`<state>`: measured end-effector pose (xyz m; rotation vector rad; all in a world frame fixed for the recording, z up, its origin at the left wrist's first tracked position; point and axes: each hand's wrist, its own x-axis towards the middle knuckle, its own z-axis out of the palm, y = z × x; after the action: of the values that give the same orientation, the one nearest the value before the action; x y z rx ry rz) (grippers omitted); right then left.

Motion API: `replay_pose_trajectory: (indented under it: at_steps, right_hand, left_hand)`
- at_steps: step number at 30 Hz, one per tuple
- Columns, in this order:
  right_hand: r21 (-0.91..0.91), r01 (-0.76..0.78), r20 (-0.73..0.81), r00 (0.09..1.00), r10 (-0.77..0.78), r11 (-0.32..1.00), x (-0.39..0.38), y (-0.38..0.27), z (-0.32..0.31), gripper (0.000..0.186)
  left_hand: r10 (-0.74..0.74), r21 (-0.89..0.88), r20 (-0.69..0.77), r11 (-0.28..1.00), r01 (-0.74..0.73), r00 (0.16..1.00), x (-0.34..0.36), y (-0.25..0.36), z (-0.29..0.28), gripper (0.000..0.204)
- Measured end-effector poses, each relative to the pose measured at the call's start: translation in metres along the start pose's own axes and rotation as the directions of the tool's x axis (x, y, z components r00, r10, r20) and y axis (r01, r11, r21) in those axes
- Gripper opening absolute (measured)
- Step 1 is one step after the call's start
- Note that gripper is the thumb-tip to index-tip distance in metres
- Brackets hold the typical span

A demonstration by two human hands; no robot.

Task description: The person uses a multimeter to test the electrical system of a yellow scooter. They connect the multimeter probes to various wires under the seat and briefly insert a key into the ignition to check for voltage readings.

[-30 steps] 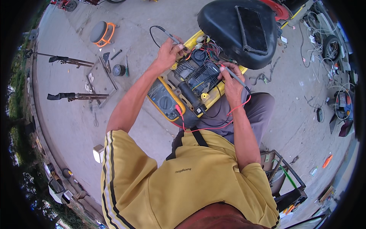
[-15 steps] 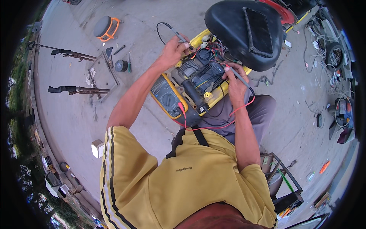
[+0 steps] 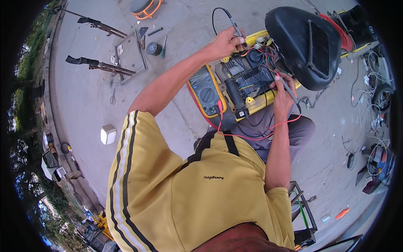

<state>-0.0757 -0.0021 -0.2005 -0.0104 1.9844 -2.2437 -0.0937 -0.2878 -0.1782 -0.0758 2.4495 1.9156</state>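
Note:
Between the fingers of my left hand (image 3: pixel 226 43) is a grey test probe (image 3: pixel 236 27) with a black lead looping above it. It meets the far-left edge of an opened yellow vehicle body (image 3: pixel 257 38), where my fingers hide its tip. My right hand (image 3: pixel 284 95) grips a second test probe (image 3: pixel 290 89) with a red lead. Its red end points at the bundle of coloured wires (image 3: pixel 268 53); contact cannot be made out. A yellow-edged multimeter (image 3: pixel 208 93) rests at the body's near left, the red lead plugged in. A finned metal box (image 3: pixel 256 87) lies between my hands.
A black seat (image 3: pixel 289 42) stands tipped up behind the wires. On the ground at left are a metal frame (image 3: pixel 142 54) with two handles, a dark round tin (image 3: pixel 153 48) and a screwdriver (image 3: pixel 163 51). Tangled cables (image 3: pixel 373 75) and a tyre (image 3: pixel 382 98) lie far right.
The whole view has shifted, so the vehicle, multimeter and both hands appear farther right. Both hands keep hold of their probes in nearly the same places.

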Motion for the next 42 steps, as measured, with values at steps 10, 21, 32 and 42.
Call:
replay_pose_trajectory:
  at_steps: [10, 21, 32, 42]
  right_hand:
    - [0.037, 0.01, 0.008, 1.0, -0.01, 0.999, 0.002, 0.001, 0.002, 0.019]
    - [0.05, -0.005, 0.0, 1.0, 0.005, 0.999, 0.0, -0.002, 0.002, 0.018]
    - [0.109, 0.01, 0.016, 1.0, -0.012, 0.994, 0.003, 0.004, -0.001, 0.015]
    - [0.15, -0.018, 0.05, 0.999, 0.011, 0.989, 0.004, 0.008, -0.005, 0.017]
  left_hand:
    - [0.01, -0.074, -0.037, 0.997, -0.013, 0.999, -0.007, 0.011, 0.002, 0.014]
    - [-0.065, -0.187, 0.094, 0.979, 0.082, 0.993, -0.113, 0.077, 0.026, 0.017]
    - [-0.116, 0.004, -0.165, 0.993, 0.118, 0.979, -0.146, 0.085, 0.052, 0.017]
    - [-0.15, 0.207, -0.208, 0.959, 0.194, 0.966, -0.147, 0.082, 0.073, 0.016]
